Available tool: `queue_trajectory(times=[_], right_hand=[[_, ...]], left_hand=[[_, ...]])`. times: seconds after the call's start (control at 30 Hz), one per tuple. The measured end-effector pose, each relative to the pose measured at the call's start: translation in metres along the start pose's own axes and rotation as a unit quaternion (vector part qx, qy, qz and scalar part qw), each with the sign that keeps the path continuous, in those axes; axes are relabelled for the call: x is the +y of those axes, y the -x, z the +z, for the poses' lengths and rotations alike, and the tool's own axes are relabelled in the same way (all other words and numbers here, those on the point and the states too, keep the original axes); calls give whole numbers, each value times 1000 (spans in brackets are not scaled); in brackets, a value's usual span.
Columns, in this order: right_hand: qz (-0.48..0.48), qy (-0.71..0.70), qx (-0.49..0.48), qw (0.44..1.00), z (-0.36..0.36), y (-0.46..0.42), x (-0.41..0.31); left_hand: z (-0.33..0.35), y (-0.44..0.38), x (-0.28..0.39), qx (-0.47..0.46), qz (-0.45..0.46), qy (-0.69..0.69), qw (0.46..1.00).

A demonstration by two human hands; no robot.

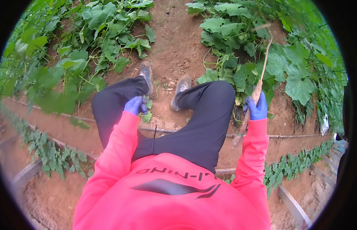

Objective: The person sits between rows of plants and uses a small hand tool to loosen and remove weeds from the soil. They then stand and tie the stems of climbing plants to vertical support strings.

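Note:
My right hand [256, 107], in a blue glove, grips a long wooden stick [265, 61] at its thicker, rough part. The stick's thin upper stretch points away over the leaves and bends sharply to the left at its tip. Its lower end slants back beside my right sleeve. My left hand [135, 105], also gloved in blue, hovers by my left knee with its fingers curled. Whether anything is inside those fingers is hidden. Just beyond it, a few green leaves [147, 115] lie low near the soil.
Broad-leaved vines [106, 34] crowd the left, and more vines [233, 26] spread on the right. A bare soil path [175, 43] runs between them, with my shoes [182, 90] on it. Behind me are rows of low plants [296, 164] and a pale beam [293, 204].

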State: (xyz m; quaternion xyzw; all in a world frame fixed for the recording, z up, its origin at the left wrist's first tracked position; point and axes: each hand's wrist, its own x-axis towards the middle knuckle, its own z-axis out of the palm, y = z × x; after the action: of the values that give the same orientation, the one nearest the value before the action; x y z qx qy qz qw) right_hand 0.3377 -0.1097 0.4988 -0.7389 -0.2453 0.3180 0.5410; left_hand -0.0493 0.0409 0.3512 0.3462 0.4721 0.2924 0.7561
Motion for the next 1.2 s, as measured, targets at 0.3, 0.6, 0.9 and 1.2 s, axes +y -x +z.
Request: queue_trajectory(times=[0.3,0.6,0.9,1.2], right_hand=[[279,-239,-247,896,149,-18,52],[346,-20,-277,896,261,-56,149],[526,-47,-249,812,288,-6,243],[574,-51,-299,760,340,18,286]], left_hand=[[35,27,23,29,-3,-104,994],[49,43,29,-17,-12,-159,987],[18,21,-9,18,-87,-146,985],[-4,13,-47,48,-180,-143,972]])
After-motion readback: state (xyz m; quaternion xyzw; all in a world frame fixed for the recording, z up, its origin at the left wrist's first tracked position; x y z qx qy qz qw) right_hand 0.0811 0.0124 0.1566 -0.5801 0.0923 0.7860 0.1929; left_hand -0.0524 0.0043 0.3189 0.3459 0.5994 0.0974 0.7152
